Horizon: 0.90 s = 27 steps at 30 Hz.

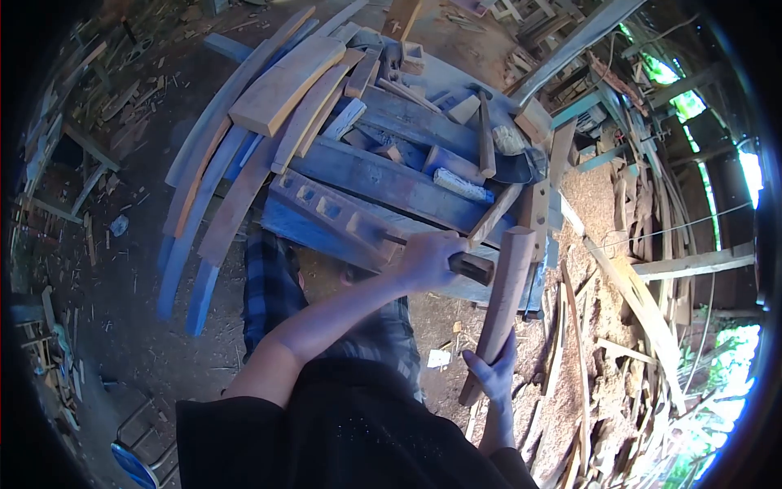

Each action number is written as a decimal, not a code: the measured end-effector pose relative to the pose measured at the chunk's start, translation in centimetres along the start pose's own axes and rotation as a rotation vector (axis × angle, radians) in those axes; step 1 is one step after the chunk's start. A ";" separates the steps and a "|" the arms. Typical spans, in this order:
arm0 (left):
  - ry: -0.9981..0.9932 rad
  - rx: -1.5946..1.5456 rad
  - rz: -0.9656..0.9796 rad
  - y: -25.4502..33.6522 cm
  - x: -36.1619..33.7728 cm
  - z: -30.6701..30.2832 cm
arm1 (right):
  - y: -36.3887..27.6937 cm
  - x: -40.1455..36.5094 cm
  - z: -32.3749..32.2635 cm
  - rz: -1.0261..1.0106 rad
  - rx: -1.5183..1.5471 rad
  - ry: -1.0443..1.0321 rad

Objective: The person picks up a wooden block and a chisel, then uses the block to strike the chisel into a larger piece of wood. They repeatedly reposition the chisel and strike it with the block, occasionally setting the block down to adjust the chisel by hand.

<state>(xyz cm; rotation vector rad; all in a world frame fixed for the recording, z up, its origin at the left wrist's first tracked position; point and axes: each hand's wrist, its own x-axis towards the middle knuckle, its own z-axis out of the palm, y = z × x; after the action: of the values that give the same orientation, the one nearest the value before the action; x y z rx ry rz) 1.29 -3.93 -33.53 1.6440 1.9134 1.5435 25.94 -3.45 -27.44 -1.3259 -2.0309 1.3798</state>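
Note:
My left hand (430, 259) is wrapped around a chisel (472, 267), its handle end sticking out to the right. The thin blade points left into a wooden piece (297, 187) with several square mortises cut in it. Where the tip meets the wood is hard to make out. In my right hand (498, 371) is a thick wooden club (507, 293), gripped near its lower end and tilted upward. Its upper part stands just right of the chisel handle, apparently a small gap away. The mortised piece lies along the near side of a low bench (383, 175).
Curved boards (208, 175) are stacked over the bench's left side. A hammer (486, 134), offcuts and a dark bowl-like container (517, 167) lie on the bench. Sawdust and long scraps (586, 326) cover the ground at right. A stool (138, 460) stands at lower left.

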 end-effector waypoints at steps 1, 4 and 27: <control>0.000 -0.001 0.004 0.3 0.1 0.7 | 0.2 -0.1 -0.3 -0.048 0.005 0.011; 0.063 -0.079 0.068 1.3 -0.1 1.9 | 1.0 -0.5 -1.2 -0.099 0.058 0.037; 0.067 -0.072 0.107 0.7 -0.6 0.8 | -0.2 -1.0 -0.1 -0.203 0.331 0.157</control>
<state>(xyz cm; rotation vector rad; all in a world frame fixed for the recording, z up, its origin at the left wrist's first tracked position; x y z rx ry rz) 2.48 -3.99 -33.65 1.7108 1.8055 1.7077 26.40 -4.23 -27.00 -1.0215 -1.6934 1.3963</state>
